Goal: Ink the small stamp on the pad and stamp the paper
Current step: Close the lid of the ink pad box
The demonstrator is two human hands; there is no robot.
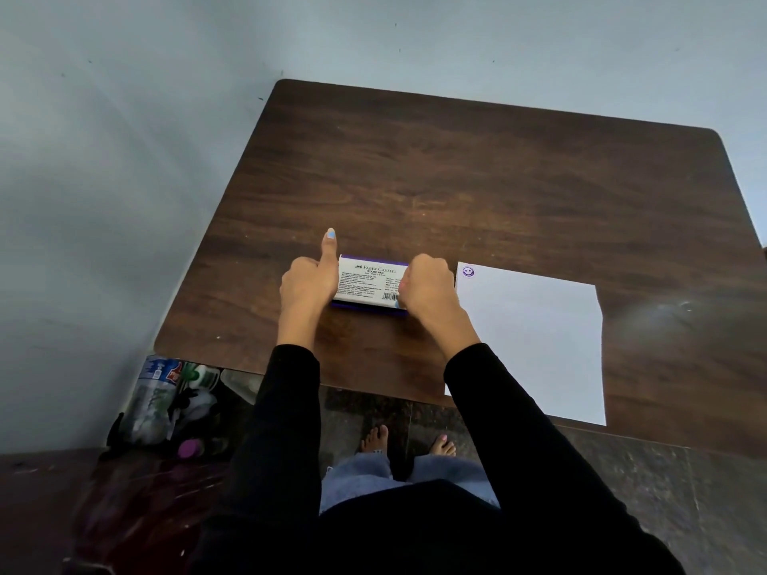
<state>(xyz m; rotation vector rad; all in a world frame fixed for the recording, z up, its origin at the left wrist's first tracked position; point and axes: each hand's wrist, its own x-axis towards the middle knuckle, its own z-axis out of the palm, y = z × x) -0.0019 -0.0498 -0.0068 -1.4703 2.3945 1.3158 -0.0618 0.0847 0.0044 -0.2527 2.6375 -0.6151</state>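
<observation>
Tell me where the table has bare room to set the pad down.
Bare wood fills the table beyond the stamp pad and paper. It is crowded where both hands, left and right, grip the pad.

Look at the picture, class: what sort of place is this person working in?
Probably a plain room at home, not an office. A bare wooden table stands in a corner against blank painted walls, the person is barefoot on a dark stone floor, and a bag of empty bottles sits beside the table.

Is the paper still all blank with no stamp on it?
No, the paper already has a purple smiley face stamp in its far left corner, next to the right hand.
</observation>
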